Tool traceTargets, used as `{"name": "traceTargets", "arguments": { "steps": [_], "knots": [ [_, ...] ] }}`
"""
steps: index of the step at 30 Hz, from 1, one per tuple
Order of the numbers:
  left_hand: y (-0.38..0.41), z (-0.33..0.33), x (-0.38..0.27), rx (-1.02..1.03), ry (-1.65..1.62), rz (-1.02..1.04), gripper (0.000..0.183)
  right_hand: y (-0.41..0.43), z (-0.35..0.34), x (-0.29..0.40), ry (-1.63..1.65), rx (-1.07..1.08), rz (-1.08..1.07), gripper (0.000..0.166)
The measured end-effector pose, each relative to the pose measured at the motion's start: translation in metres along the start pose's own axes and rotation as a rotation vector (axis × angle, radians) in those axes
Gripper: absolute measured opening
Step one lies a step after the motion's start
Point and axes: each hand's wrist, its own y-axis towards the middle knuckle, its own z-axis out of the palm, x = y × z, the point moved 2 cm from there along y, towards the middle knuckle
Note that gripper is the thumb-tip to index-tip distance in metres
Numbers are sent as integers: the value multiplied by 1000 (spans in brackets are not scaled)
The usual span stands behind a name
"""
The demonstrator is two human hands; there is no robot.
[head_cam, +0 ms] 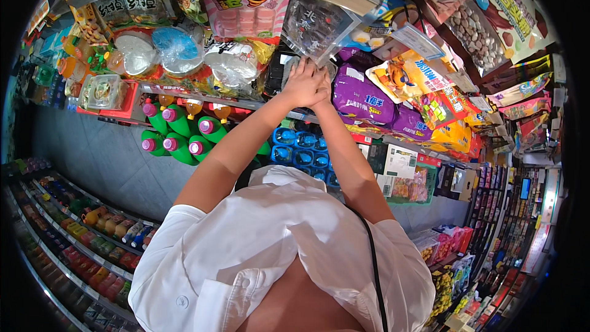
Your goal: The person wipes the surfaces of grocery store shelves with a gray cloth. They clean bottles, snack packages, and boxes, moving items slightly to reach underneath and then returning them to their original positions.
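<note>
My left hand and my right hand meet on the shelf in front of me, touching and partly overlapping. A grey, cloth-like thing shows beside and under the fingers. Whether either hand grips it is hidden. Beneath it are black packages. Just above the fingertips hangs a clear bag of dark wrapped pieces. To the right of my hands lie purple instant-noodle multipacks. On the left stand plastic-wrapped tubs with lids.
Green bottles with pink caps and shrink-wrapped blue-capped bottles stand below the shelf edge. Hanging snack bags and price-tag holders jut out on the right. A drinks shelf curves behind me at left, beyond the tiled floor.
</note>
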Motion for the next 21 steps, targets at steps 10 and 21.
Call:
{"name": "traceTargets", "arguments": {
  "steps": [10, 21],
  "knots": [
    [10, 15, -10, 43, 74, 71, 64, -6, 0, -10, 41, -36, 65, 62],
    [-50, -4, -25, -156, -116, 291, 52, -59, -18, -3, 141, -65, 8, 58]
  ]
}}
